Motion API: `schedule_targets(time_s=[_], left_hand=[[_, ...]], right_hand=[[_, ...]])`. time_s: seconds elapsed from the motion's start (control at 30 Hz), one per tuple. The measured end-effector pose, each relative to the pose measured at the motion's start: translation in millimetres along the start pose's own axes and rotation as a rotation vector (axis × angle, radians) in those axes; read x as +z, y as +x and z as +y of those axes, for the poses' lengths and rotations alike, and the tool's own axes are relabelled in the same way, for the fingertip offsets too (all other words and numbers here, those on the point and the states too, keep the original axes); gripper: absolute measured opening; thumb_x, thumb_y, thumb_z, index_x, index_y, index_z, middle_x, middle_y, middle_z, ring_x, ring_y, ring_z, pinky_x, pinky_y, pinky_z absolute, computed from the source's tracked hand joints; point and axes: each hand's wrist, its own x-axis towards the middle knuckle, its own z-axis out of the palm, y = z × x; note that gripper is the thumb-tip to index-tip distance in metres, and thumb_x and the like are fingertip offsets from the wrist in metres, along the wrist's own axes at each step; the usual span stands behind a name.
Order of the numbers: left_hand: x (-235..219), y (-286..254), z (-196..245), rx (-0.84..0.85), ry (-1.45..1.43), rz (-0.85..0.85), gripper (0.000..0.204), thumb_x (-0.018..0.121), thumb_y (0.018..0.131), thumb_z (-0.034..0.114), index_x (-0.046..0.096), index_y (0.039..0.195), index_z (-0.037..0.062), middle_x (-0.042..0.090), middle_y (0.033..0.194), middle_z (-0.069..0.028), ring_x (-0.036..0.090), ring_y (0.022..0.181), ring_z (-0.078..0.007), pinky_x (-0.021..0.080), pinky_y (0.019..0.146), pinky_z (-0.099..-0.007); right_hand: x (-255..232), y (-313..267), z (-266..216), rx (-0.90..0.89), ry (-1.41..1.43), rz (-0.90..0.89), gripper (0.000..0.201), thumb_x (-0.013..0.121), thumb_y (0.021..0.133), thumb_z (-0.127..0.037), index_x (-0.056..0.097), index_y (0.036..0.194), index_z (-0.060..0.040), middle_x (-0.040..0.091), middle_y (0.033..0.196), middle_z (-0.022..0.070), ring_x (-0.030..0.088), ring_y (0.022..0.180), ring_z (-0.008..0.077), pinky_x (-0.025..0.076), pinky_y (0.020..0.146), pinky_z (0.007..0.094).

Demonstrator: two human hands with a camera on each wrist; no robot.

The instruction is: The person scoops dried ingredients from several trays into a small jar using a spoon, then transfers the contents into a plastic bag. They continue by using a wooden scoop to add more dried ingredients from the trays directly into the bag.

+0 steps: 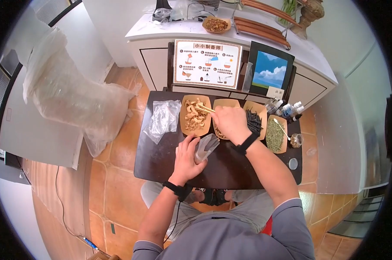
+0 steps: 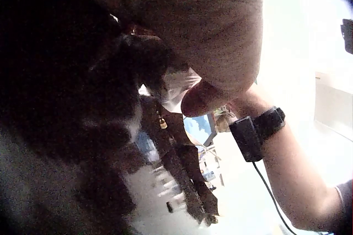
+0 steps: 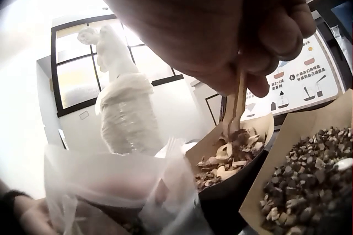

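Note:
My right hand (image 1: 231, 123) pinches a pair of wooden tongs (image 1: 205, 108). In the right wrist view the tongs' tips reach into a paper tray (image 3: 263, 126) of pale brown dried slices (image 3: 226, 160). My left hand (image 1: 187, 159) holds a clear plastic bag (image 1: 208, 147) close to the table, just below that tray in the head view. The bag's mouth gapes upward. A second tray (image 1: 227, 102) lies partly hidden under my right hand; small brown granules (image 3: 309, 185) fill it in the right wrist view. The left wrist view is mostly dark.
Right of these stand a tray of dark sticks (image 1: 253, 122) and one of green herb (image 1: 274, 136) with a white spoon. Small bottles (image 1: 287, 109), a jar (image 1: 296, 140) and a lid (image 1: 293, 164) are at the right edge. Empty plastic bags (image 1: 163, 120) lie left. An instruction board (image 1: 208, 65) stands behind.

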Motion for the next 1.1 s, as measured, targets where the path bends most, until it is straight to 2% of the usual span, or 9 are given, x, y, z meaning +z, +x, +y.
schedule_targets(time_s=[0.07,0.17,0.37,0.5,0.6,0.67,0.9,0.97,1.1], left_hand=[[-0.5,-0.6,-0.7,-0.007,-0.002,0.003,0.08,0.083,0.073,0.025,0.056,0.146,0.0065,0.052,0.155,-0.0165,0.052,0.133,-0.04,0.042,0.109,-0.0499],[0.1,-0.7,0.4,0.0,-0.008,0.008,0.08,0.082,0.073,0.025,0.056,0.146,0.0066,0.051,0.156,-0.0164,0.052,0.133,-0.04,0.042,0.109,-0.05],[-1.2,-0.1,1.3,-0.008,-0.004,-0.021,0.08,0.081,0.075,0.025,0.055,0.148,0.0061,0.049,0.16,-0.0172,0.051,0.135,-0.0404,0.04,0.112,-0.0491],[0.8,-1.0,-0.6,-0.005,0.006,-0.02,0.08,0.081,0.075,0.024,0.055,0.148,0.0064,0.05,0.16,-0.0171,0.051,0.134,-0.0402,0.04,0.111,-0.0489],[-1.3,0.0,1.6,-0.008,0.004,-0.028,0.079,0.082,0.075,0.024,0.055,0.147,0.0063,0.051,0.158,-0.017,0.052,0.133,-0.04,0.04,0.111,-0.0488],[-0.9,0.6,2.2,-0.003,0.002,-0.031,0.079,0.082,0.075,0.024,0.055,0.147,0.0062,0.051,0.157,-0.017,0.052,0.133,-0.04,0.04,0.111,-0.0488],[-2.0,1.5,2.2,0.0,-0.005,-0.024,0.078,0.082,0.075,0.024,0.055,0.146,0.0053,0.054,0.153,-0.0169,0.053,0.132,-0.0396,0.041,0.111,-0.0488],[-2.2,1.3,2.8,-0.002,-0.005,-0.025,0.078,0.082,0.075,0.024,0.055,0.146,0.0052,0.054,0.153,-0.0167,0.053,0.132,-0.0395,0.041,0.111,-0.0488],[-2.4,1.9,3.5,0.003,0.002,-0.023,0.078,0.081,0.075,0.024,0.055,0.146,0.005,0.055,0.151,-0.0167,0.053,0.132,-0.0395,0.041,0.111,-0.0488]], right_hand=[[-10.0,-3.7,3.8,-0.019,0.001,-0.021,0.03,0.072,0.099,-0.037,0.071,0.085,-0.0107,0.071,0.073,0.0096,0.072,0.071,0.0347,0.056,0.067,0.0473],[-28.7,-9.8,5.0,-0.157,0.037,-0.126,0.025,0.073,0.099,-0.035,0.074,0.09,-0.0112,0.073,0.079,0.0067,0.074,0.078,0.0298,0.056,0.076,0.0449],[-15.1,-10.3,2.6,-0.25,-0.062,-0.106,0.017,0.071,0.096,-0.028,0.074,0.092,-0.0122,0.073,0.079,0.005,0.074,0.078,0.0258,0.053,0.075,0.0418],[-10.1,-8.3,-3.7,-0.242,-0.117,-0.106,0.01,0.068,0.094,-0.021,0.073,0.092,-0.0122,0.072,0.079,0.0046,0.075,0.079,0.0236,0.053,0.075,0.0405],[-7.0,-9.3,-2.6,-0.161,-0.135,-0.119,0.021,0.074,0.097,-0.03,0.074,0.091,-0.0101,0.072,0.083,0.0068,0.073,0.08,0.0275,0.053,0.081,0.0444],[-9.1,-9.8,-2.0,-0.176,-0.181,-0.114,0.011,0.064,0.092,-0.015,0.075,0.092,-0.0121,0.074,0.079,0.0049,0.075,0.078,0.0234,0.053,0.075,0.0403],[3.8,-15.4,-6.8,-0.191,-0.157,-0.163,0.013,0.063,0.093,-0.015,0.076,0.09,-0.0117,0.076,0.075,0.0052,0.078,0.074,0.0227,0.055,0.072,0.04],[5.0,-16.3,-4.9,-0.175,-0.124,-0.146,0.029,0.068,0.102,-0.034,0.072,0.085,-0.0109,0.074,0.072,0.0073,0.074,0.067,0.0286,0.055,0.069,0.0447],[0.4,-12.3,0.4,-0.122,-0.033,-0.127,0.031,0.068,0.102,-0.035,0.071,0.084,-0.0103,0.072,0.069,0.0084,0.072,0.064,0.031,0.056,0.064,0.0462]])
